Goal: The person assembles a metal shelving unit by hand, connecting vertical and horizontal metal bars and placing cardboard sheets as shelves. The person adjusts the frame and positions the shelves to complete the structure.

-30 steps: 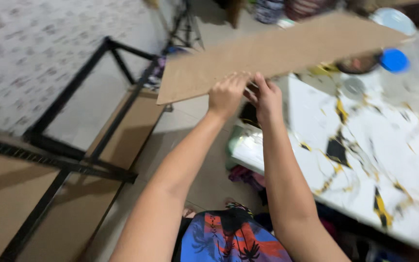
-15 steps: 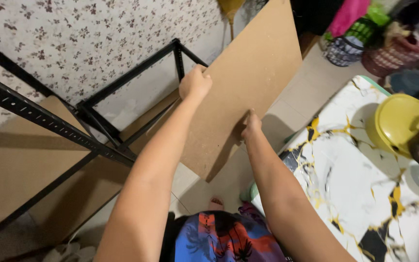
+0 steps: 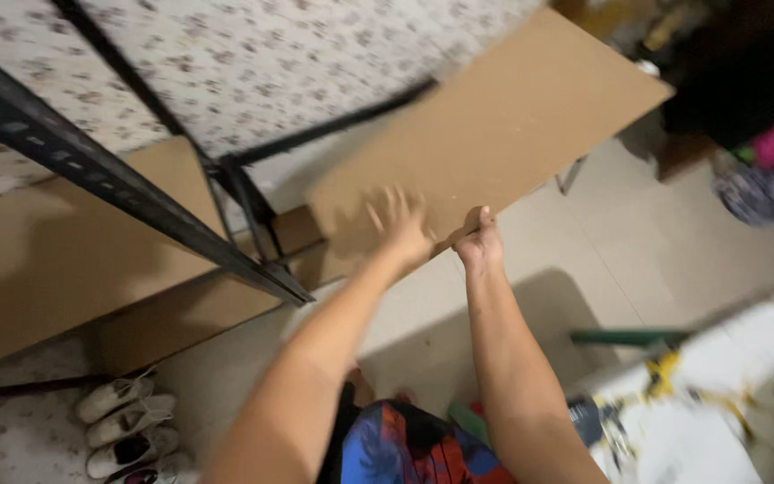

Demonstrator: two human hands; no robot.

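A long brown fibreboard panel [image 3: 503,125] is held out in front of me, tilted, running from the black metal rack frame [image 3: 109,175] up to the right. My right hand [image 3: 479,240] grips its near long edge from below. My left hand [image 3: 398,224] is blurred, fingers spread flat against the panel's face near its lower left end. That end lies over the rack's corner posts. Other brown boards [image 3: 55,260] sit on the rack's shelves.
A floral-patterned wall [image 3: 253,54] stands behind the rack. Pale shoes [image 3: 123,426] lie on the tiled floor at lower left. A white marble-look table [image 3: 727,412] with yellow and black veins is at lower right. Dark and pink clutter sits at the upper right.
The panel has swung from steeply upright to a flatter tilt, its left end moved toward the rack. My left hand shifted from the panel's top edge to its face. The view turned left.
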